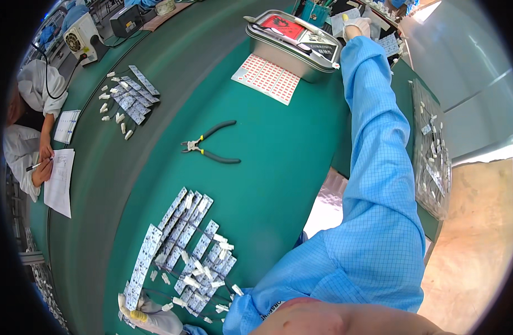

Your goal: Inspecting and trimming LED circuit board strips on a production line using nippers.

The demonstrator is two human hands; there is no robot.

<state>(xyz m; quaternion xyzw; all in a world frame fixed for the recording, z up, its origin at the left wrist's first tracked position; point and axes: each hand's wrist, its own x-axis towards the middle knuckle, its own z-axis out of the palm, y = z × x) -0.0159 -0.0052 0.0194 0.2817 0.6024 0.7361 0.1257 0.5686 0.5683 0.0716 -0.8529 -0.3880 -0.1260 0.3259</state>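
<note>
At the lower left, my left hand [147,317], in a pale glove with yellow fingertips, is closed on the lower end of a long white circuit board strip [143,262]. Beside that strip lies a pile of similar circuit boards [181,229] with black wires and white connectors [198,271]. My right arm stretches far forward in a blue checked sleeve. At its end my right hand [358,27], also in a pale glove, is over papers and small parts beyond the metal box [292,56]. Its fingers are too small to show whether they hold anything.
Open-handled cutters [203,146] lie mid-table. A label sheet [267,78] with red marks rests against the box. Across a dark belt [156,120] with another board pile [135,97], a person writes on paper [61,181]. A transparent tray of parts [432,151] stands at the right.
</note>
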